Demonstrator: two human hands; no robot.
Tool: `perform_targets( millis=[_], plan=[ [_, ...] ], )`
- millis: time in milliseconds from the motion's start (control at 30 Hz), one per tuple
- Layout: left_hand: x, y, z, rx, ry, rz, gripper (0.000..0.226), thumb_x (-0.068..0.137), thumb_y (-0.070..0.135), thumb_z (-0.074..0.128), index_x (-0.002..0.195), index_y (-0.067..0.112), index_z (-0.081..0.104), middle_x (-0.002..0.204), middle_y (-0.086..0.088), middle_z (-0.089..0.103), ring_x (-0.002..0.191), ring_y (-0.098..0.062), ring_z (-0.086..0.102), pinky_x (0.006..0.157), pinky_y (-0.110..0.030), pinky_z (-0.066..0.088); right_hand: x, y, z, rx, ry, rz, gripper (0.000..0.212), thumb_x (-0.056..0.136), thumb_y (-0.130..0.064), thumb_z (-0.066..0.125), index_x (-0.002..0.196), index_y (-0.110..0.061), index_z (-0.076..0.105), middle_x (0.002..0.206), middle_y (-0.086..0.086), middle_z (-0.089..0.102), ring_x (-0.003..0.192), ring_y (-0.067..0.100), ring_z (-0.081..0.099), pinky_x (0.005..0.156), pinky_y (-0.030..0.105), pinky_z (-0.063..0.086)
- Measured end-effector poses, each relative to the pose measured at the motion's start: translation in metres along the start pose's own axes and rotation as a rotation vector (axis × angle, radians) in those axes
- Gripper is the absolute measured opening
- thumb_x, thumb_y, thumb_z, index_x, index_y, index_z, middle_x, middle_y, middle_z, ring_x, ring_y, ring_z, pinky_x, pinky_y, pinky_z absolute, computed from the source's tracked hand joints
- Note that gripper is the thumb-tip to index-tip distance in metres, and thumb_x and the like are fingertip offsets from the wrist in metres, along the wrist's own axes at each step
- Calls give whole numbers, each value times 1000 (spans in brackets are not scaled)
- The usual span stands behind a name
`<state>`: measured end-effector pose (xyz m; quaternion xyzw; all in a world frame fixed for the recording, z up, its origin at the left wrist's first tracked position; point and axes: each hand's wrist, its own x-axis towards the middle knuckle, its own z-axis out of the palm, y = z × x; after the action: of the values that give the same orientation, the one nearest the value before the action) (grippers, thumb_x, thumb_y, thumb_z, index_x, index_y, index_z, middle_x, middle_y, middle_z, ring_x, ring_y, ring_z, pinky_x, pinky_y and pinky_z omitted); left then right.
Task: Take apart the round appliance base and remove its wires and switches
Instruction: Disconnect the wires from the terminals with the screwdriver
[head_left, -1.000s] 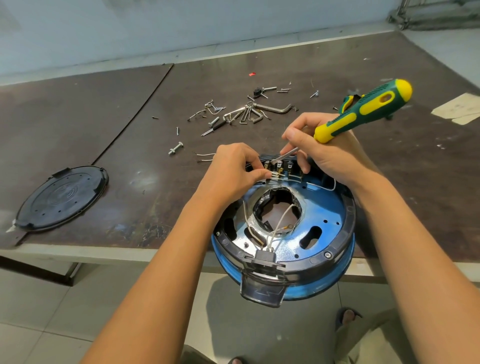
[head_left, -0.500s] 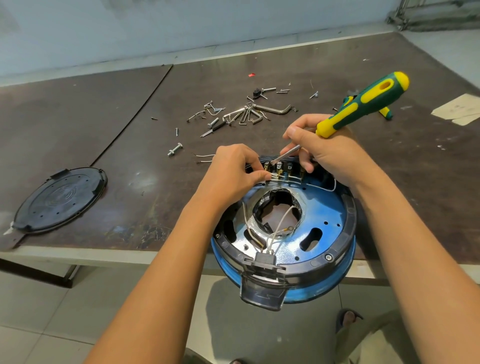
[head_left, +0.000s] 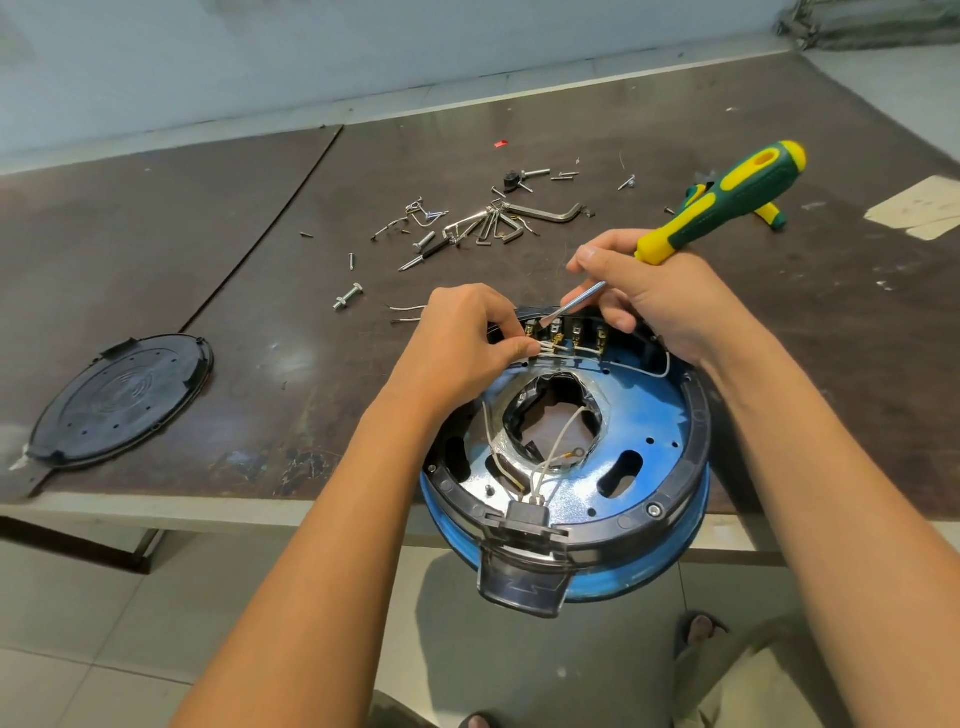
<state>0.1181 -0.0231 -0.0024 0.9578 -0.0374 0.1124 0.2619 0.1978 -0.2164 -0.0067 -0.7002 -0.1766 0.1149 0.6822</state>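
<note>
The round blue base (head_left: 649, 415) sits at the near edge of the counter (head_left: 260, 260), right of the middle, with its near rim hanging out past that edge. A row of switches (head_left: 576, 328) stands inside its far rim. The left hand (head_left: 462, 338) rests on the far left rim, its fingers (head_left: 504, 332) pinching the white wires (head_left: 545, 349) where they meet the switches. The right hand (head_left: 660, 296) is at the far right rim, fingers (head_left: 592, 257) curled round a green and yellow screwdriver (head_left: 727, 200) whose flat tip lies at the switches. A black round cover (head_left: 119, 400) lies flat near the left end of the counter. Hex keys (head_left: 493, 223), screws and a bolt (head_left: 347, 297) are scattered towards the far edge.
</note>
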Motion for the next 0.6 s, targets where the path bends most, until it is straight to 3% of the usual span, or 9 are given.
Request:
perform_targets(
  millis=[133, 200, 300, 367, 433, 600],
  plan=[
    [0, 0, 0, 0, -1, 5, 18, 80, 33, 81, 78, 16, 79, 95, 0, 72, 93, -13, 63, 83, -36, 52, 0, 1, -2, 0, -21, -16, 18, 102, -22, 61, 97, -7, 68, 88, 18, 77, 39, 8, 42, 44, 14, 39],
    [0, 0, -1, -5, -2, 3, 18, 80, 33, 81, 78, 16, 79, 95, -1, 72, 92, -13, 63, 83, -36, 52, 1, 2, -1, -27, -45, -34, 17, 102, -21, 61, 95, -8, 69, 78, 19, 74, 39, 9, 42, 46, 15, 40],
    [-1, 1, -1, -3, -9, 12, 17, 80, 33, 81, 77, 16, 79, 94, -1, 72, 91, -14, 63, 82, -35, 51, 0, 3, 2, -107, -95, -95, 19, 102, -21, 61, 97, -4, 69, 62, 35, 56, 40, 11, 51, 51, 14, 46],
    [-1, 1, -1, 2, -8, 18, 17, 80, 33, 81, 78, 17, 79, 95, -1, 72, 92, -13, 63, 82, -33, 51, 0, 4, 3, -114, -84, -135, 20, 102, -23, 62, 97, -4, 69, 67, 35, 62, 39, 10, 51, 50, 15, 46],
    [-1, 1, -1, -3, -4, 15, 16, 80, 33, 80, 78, 17, 79, 95, 0, 72, 93, -13, 63, 83, -32, 50, 1, 5, 1, -46, -54, -123, 20, 102, -26, 61, 96, -8, 69, 75, 21, 74, 37, 10, 46, 46, 17, 42],
    [-1, 0, -1, -6, -5, 13, 16, 80, 33, 80, 79, 18, 80, 96, 0, 72, 93, -12, 63, 81, -34, 52, 2, 7, -2, 64, -24, -137, 19, 101, -28, 63, 95, -12, 70, 84, 17, 77, 41, 11, 49, 48, 18, 46]
  ],
)
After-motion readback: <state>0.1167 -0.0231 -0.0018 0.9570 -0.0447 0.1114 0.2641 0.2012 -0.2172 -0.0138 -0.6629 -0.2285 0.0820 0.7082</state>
